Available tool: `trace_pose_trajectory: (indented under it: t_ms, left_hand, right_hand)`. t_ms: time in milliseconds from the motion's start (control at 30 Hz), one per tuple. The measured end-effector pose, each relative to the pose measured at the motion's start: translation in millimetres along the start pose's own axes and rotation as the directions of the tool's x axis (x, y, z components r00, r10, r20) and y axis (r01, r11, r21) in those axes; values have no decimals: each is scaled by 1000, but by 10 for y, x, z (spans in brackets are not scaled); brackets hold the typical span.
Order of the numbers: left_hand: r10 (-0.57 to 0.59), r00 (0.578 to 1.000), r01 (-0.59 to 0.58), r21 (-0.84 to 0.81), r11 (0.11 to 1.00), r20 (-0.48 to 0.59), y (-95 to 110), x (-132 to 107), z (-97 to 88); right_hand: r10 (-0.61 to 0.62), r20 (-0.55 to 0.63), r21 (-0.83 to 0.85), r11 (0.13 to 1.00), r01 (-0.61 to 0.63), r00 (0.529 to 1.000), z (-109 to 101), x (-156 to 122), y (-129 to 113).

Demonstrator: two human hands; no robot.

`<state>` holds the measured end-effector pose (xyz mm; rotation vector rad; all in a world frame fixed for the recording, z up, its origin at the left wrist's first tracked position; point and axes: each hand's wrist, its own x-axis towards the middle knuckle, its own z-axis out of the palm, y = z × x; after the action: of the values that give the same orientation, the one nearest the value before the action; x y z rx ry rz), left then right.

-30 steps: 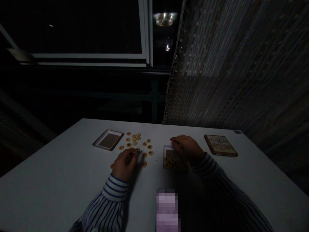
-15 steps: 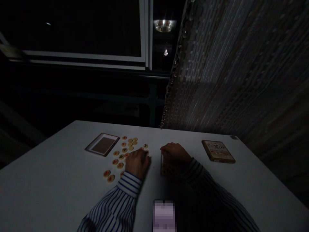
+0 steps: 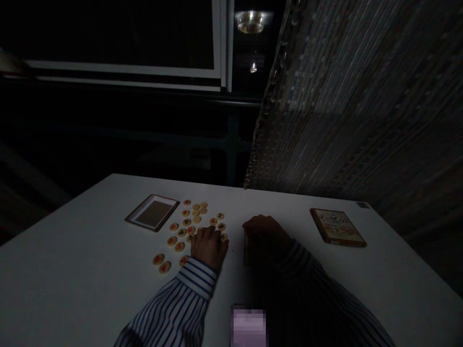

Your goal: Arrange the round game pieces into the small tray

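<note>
Several round xiangqi pieces (image 3: 179, 246), cream-coloured with red or black characters, lie loosely on the white table, some blank side up. Over the right edge of this group rests my left hand (image 3: 210, 246), its fingers apart and slightly bent. A piece (image 3: 224, 237) shows beside its fingertips and thumb. My right hand (image 3: 268, 236) is closed above a shallow box tray (image 3: 246, 255), largely covered by the hand and its shadow. What the right fingers hold, if anything, is hidden.
An open shallow box part (image 3: 159, 213) lies at the left, beyond the pieces. A flat box with a printed cover (image 3: 339, 227) lies at the right. A bead-string curtain (image 3: 325, 106) hangs behind the table (image 3: 90, 260). Near the front edge is a blurred-out rectangle (image 3: 249, 327).
My left hand has opened somewhat and shifted slightly, with pieces now showing beside its fingertips. The right hand stays over the tray, now covering more of it. The view has tilted slightly.
</note>
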<state>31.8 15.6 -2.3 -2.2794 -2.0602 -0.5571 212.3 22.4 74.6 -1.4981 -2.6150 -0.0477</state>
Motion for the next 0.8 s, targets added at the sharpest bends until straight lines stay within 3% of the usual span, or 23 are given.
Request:
trace_pose_trajectory:
  t_ms: [400,633,800]
  left_hand:
    - [39,995,-40,-9,999,-89,-11,-11,36]
    - [136,973,-160,-120,980,-187,-44,3,-49]
    - [141,966,-189,-217,958,-218,6,-11,-126]
  right_hand:
    - [-38,-55,45,998,41,998,39,-34,48]
    - [-11,-71,52,999,14,997,-33,-60,44]
    - [-2,-45,51,999,5,999,-106,-86,43]
